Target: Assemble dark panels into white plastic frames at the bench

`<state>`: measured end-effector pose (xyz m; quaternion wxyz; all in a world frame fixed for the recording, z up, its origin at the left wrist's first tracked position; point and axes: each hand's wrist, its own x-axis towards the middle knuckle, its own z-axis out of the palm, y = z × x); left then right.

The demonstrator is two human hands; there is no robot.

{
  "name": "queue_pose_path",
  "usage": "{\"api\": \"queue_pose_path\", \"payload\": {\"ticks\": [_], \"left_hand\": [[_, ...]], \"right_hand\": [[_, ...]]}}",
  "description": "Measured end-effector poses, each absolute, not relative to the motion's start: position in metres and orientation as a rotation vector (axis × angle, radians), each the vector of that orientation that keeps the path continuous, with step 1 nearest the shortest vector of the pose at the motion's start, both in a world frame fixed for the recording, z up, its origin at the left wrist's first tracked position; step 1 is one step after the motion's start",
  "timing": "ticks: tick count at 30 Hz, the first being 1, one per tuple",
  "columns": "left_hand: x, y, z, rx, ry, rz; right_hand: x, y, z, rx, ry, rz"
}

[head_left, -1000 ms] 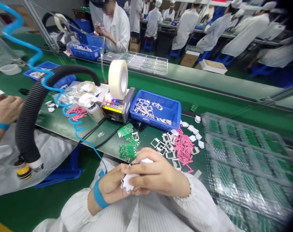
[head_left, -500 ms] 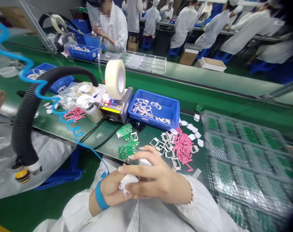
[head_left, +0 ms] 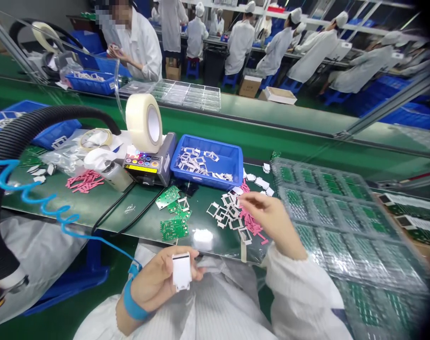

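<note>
Right now, the left hand (head_left: 161, 283) grips a small white frame (head_left: 181, 271).

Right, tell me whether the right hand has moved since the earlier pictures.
Yes: the right hand has moved away from the left hand, out over the pink strips beside the clear tray.

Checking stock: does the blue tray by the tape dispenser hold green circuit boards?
No, the blue tray holds only small white frames.
</note>
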<state>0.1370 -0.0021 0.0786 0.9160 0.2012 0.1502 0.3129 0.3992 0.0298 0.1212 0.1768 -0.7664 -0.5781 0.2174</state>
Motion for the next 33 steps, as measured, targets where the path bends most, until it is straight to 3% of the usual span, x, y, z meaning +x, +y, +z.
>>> {"api": "queue_pose_path", "payload": {"ticks": [4,9,14,17,20,22,33], "left_hand": [[0.137,0.002,0.085,0.462,0.32,0.756],[0.139,0.007,0.091,0.455,0.345,0.807],[0.135,0.009,0.09,0.463,0.385,0.861],[0.134,0.009,0.087,0.465,0.431,0.857],[0.136,0.009,0.085,0.469,0.458,0.851],[0.138,0.009,0.086,0.471,0.479,0.848],[0.131,0.005,0.096,0.449,0.545,0.919]], "right_hand": [[0.434,0.055,0.083,-2.664,-1.437,0.386],[0.437,0.061,0.055,-2.755,-1.478,0.369],[0.43,0.053,0.072,-2.69,-1.517,0.291],[0.402,0.038,0.103,-2.347,-1.6,0.231],[0.354,0.021,0.136,-1.524,-1.9,0.262],[0.323,0.015,0.15,-1.208,-2.025,0.214],[0.281,0.016,0.146,-1.118,-2.149,0.017]]}}
